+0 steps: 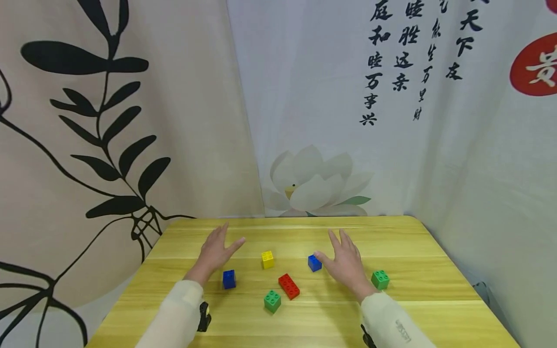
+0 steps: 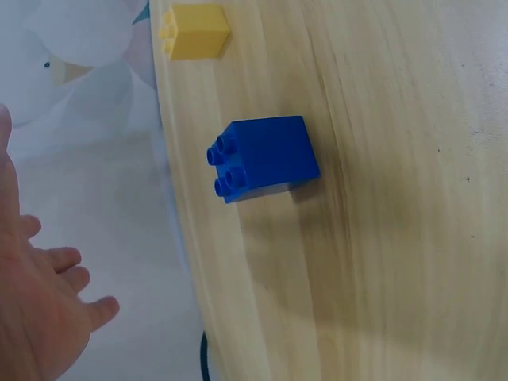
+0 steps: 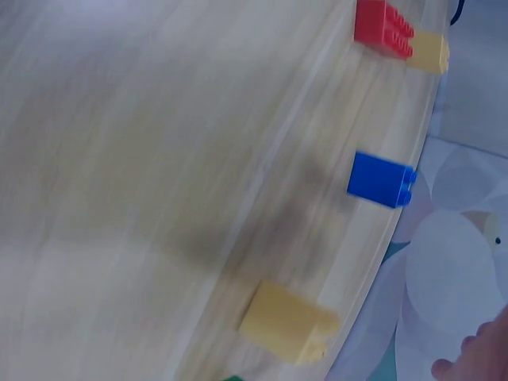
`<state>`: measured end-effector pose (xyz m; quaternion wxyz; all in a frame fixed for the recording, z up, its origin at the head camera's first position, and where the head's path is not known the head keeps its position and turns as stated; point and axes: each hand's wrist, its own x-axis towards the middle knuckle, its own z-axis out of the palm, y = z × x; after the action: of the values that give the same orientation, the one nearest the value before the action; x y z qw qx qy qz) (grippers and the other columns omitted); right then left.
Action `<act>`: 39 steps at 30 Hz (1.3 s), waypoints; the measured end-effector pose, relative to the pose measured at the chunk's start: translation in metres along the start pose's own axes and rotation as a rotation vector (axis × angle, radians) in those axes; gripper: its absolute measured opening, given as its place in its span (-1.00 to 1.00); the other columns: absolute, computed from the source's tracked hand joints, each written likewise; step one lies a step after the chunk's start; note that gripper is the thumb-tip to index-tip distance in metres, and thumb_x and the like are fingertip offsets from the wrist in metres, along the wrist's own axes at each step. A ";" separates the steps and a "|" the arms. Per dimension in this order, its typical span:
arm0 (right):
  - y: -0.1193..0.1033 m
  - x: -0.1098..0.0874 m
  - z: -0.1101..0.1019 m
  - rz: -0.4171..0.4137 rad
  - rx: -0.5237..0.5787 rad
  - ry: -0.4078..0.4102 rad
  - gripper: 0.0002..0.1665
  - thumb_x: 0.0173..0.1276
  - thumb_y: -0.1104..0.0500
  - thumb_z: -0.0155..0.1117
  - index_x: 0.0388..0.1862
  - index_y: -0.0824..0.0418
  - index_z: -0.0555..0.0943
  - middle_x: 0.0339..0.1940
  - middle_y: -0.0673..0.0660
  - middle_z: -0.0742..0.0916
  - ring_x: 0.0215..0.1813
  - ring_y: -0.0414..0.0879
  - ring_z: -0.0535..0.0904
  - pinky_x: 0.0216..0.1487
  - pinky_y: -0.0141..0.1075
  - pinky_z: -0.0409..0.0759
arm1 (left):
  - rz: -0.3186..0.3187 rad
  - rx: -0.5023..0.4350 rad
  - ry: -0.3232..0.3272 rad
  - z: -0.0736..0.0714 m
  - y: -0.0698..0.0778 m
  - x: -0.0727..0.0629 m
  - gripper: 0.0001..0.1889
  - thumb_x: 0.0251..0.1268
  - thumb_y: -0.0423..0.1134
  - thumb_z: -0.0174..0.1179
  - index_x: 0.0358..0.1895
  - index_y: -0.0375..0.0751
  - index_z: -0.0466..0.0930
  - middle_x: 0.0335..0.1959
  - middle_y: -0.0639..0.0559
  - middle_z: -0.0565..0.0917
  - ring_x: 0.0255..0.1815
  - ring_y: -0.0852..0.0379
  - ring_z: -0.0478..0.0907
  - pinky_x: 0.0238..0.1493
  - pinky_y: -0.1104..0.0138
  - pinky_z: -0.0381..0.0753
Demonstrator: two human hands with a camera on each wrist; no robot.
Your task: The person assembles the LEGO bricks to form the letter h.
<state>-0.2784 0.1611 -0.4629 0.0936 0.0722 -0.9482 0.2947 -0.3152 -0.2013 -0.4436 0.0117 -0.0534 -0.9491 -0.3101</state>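
My left hand [image 1: 216, 252] hovers with fingers spread, holding nothing. Nearest to it is a blue toy brick [image 1: 228, 279], whose studs point toward the table's far edge in the left wrist view [image 2: 274, 155]. My right hand [image 1: 345, 263], also spread and bare, is above the table beside a second blue brick [image 1: 314, 263], its thumb overlapping that brick's edge in the head view. A yellow brick [image 3: 286, 321] shows in the right wrist view; the right hand seems to hide it from the head view. To the right of this hand sits a green brick [image 1: 380, 279].
Between the hands lie another yellow brick [image 1: 267, 259], a longer red brick [image 1: 289, 286] and a second green brick [image 1: 272, 301]. The wooden table [image 1: 330, 324] ends at the back against a printed curtain [image 1: 209, 121]. More curtain hangs along the right side.
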 end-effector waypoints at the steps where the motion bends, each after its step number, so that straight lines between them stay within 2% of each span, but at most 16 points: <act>1: -0.002 -0.001 0.003 -0.004 0.012 0.006 0.00 0.41 -0.31 0.16 0.59 0.22 0.11 0.56 0.45 0.07 0.55 0.38 -0.07 0.43 0.31 -0.06 | -0.003 -0.014 -0.003 0.000 -0.001 -0.001 0.01 0.40 0.40 -0.09 0.60 -0.24 -0.22 0.58 -0.36 -0.14 0.55 -0.37 -0.24 0.42 -0.28 -0.23; 7: -0.012 -0.008 0.019 -0.009 0.070 0.011 -0.07 0.40 -0.23 0.23 0.56 0.22 0.21 0.55 0.41 0.16 0.53 0.38 0.05 0.40 0.31 0.07 | -0.027 -0.083 -0.036 -0.001 -0.011 -0.005 0.00 0.39 0.40 -0.07 0.60 -0.26 -0.18 0.56 -0.37 -0.08 0.54 -0.40 -0.17 0.42 -0.27 -0.11; 12: -0.021 -0.016 0.030 -0.009 0.122 0.006 -0.13 0.40 -0.21 0.25 0.51 0.21 0.30 0.52 0.39 0.27 0.47 0.38 0.19 0.35 0.30 0.19 | -0.046 -0.137 -0.059 -0.001 -0.018 -0.011 -0.03 0.41 0.31 0.02 0.58 -0.30 -0.12 0.55 -0.40 -0.02 0.53 -0.41 -0.12 0.41 -0.27 -0.05; 16: -0.025 -0.022 0.041 -0.011 0.198 -0.009 -0.19 0.42 -0.15 0.26 0.49 0.21 0.33 0.49 0.38 0.32 0.45 0.38 0.23 0.33 0.29 0.24 | -0.062 -0.143 -0.070 0.002 -0.026 -0.016 -0.05 0.40 0.26 0.08 0.57 -0.32 -0.08 0.52 -0.42 0.05 0.50 -0.43 -0.04 0.38 -0.28 0.06; 20: -0.028 -0.029 0.051 -0.019 0.250 -0.023 -0.19 0.41 -0.18 0.26 0.48 0.22 0.35 0.46 0.37 0.36 0.44 0.36 0.25 0.34 0.26 0.25 | -0.076 -0.155 -0.076 0.005 -0.036 -0.020 -0.07 0.40 0.21 0.13 0.56 -0.34 -0.04 0.50 -0.43 0.12 0.46 -0.44 0.07 0.33 -0.27 0.19; 27: -0.034 -0.041 0.067 -0.028 0.294 -0.084 -0.17 0.39 -0.21 0.26 0.45 0.24 0.37 0.43 0.34 0.41 0.43 0.33 0.29 0.33 0.25 0.28 | -0.116 -0.212 -0.083 0.011 -0.053 -0.027 -0.10 0.37 0.18 0.18 0.55 -0.31 0.05 0.45 -0.42 0.23 0.43 -0.40 0.17 0.28 -0.23 0.29; 33: -0.039 -0.050 0.081 -0.029 0.338 -0.133 -0.18 0.36 -0.19 0.31 0.42 0.26 0.40 0.40 0.31 0.45 0.41 0.33 0.31 0.32 0.25 0.29 | -0.120 -0.266 -0.088 0.020 -0.062 -0.028 -0.17 0.35 0.07 0.27 0.50 -0.35 0.17 0.37 -0.43 0.34 0.34 -0.37 0.30 0.18 -0.18 0.41; 39: -0.047 -0.057 0.094 -0.040 0.373 -0.143 -0.14 0.29 -0.19 0.38 0.39 0.32 0.43 0.31 0.27 0.54 0.32 0.26 0.44 0.27 0.17 0.40 | -0.148 -0.308 -0.086 0.029 -0.063 -0.031 -0.20 0.33 -0.01 0.31 0.48 -0.36 0.20 0.33 -0.39 0.39 0.31 -0.35 0.34 0.19 -0.17 0.41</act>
<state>-0.2268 0.0738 -0.5259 0.0169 0.1281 -0.8798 0.4574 -0.2906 -0.2378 -0.5053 -0.0602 0.0020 -0.8914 -0.4493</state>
